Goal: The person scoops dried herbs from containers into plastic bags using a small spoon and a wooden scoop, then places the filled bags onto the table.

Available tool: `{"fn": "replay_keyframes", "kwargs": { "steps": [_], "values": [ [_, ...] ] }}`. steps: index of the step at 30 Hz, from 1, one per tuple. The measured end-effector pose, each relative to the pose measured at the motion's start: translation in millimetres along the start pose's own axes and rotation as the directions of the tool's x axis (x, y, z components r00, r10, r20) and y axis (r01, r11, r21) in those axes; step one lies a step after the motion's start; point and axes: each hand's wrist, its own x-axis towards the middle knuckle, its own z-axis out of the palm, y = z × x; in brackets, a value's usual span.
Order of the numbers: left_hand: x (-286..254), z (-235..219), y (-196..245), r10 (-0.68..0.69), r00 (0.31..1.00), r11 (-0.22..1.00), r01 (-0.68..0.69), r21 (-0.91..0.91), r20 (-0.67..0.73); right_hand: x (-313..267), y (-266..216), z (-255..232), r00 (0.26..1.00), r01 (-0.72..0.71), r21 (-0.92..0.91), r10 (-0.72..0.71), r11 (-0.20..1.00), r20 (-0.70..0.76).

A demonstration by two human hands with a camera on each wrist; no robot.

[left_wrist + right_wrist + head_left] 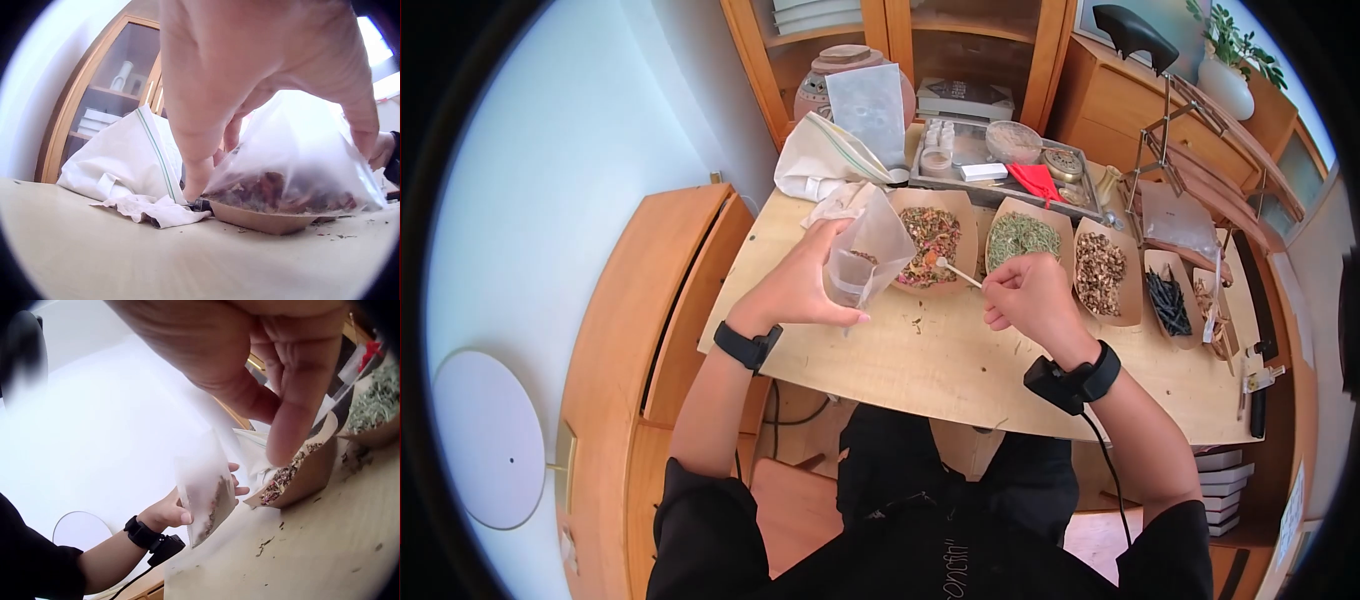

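1. Left hand (802, 278) reaches in from the left on my feed, thumb on the near side and fingers on the far side, clamped round the bag (870, 262).
2. Right hand (1034, 296) is bent in toward the middle, thumb and fingertips together on the spoon (963, 274), its head over the petal mix (930, 240).
3. Edge check: I've got both hands over the table (900, 365), with bare wood between them and the curved front edge. The bag is right beside the petal tray (970, 225), so it's snug there. Green herb (1022, 238) and brown chips (1100, 270) sit off to the right, black sticks (1168, 303) further along.
4. Textures: the bag's frosted and see-through, dried bits low inside. Petal mix is crumbly and multicoloured, herb's wispy, chips are chunky. Trays look like brown card. Behind the left hand there's a floppy white pouch (825, 160) with a green stripe.
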Motion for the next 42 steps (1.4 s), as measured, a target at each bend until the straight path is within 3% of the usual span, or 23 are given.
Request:
{"fn": "replay_keyframes", "kwargs": {
  "steps": [2, 8, 11, 14, 24, 30, 32, 40, 42],
  "values": [
    [1.0, -2.6, 4.7, 0.011, 1.0, 1.0, -0.012, 0.021, 0.014, 9.2, 13.2, 6.1, 0.997, -0.036, 0.116, 0.028, 0.993, 0.075],
    [1.8, -2.7, 15.1, 0.0, 1.0, 0.999, -0.001, 0.039, 0.016, 16.0, 37.8, 27.1, 0.995, -0.063, 0.375, 0.028, 0.925, 0.096],
    [2.1, -2.3, 15.6, 0.038, 0.999, 0.997, -0.039, 0.072, 0.01, 14.1, 39.0, 30.6, 0.995, -0.09, 0.445, 0.06, 0.891, 0.082],
    [2.1, -2.2, 15.0, -0.01, 0.999, 1.0, 0.01, 0.018, 0.039, 10.7, 38.7, 30.3, 0.994, -0.11, 0.497, 0.081, 0.861, 0.079],
    [-0.4, -1.9, 11.9, -0.067, 0.996, 0.995, 0.062, 0.083, 0.053, 6.7, 43.9, 27.3, 0.997, -0.072, 0.534, 0.051, 0.843, 0.055],
    [-1.3, -2.6, 6.4, -0.085, 0.996, 0.987, 0.079, 0.138, 0.039, -1.9, 18.5, 2.7, 1.0, -0.01, 0.537, 0.013, 0.843, -0.002],
    [-0.9, -2.8, 3.9, -0.128, 0.991, 0.985, 0.122, 0.123, 0.041, -6.3, 5.2, -8.8, 1.0, 0.031, 0.507, -0.026, 0.861, -0.017],
    [6.5, 1.0, 7.8, -0.074, 0.997, 0.995, 0.074, 0.074, 0.002, -18.1, -39.4, -17.6, 0.989, 0.113, 0.38, -0.139, 0.918, 0.042],
    [8.1, 3.2, 5.9, -0.051, 0.999, 0.996, 0.052, 0.067, -0.009, -19.3, -38.5, -9.8, 0.953, 0.264, 0.226, -0.289, 0.938, 0.088]
  ]
}}
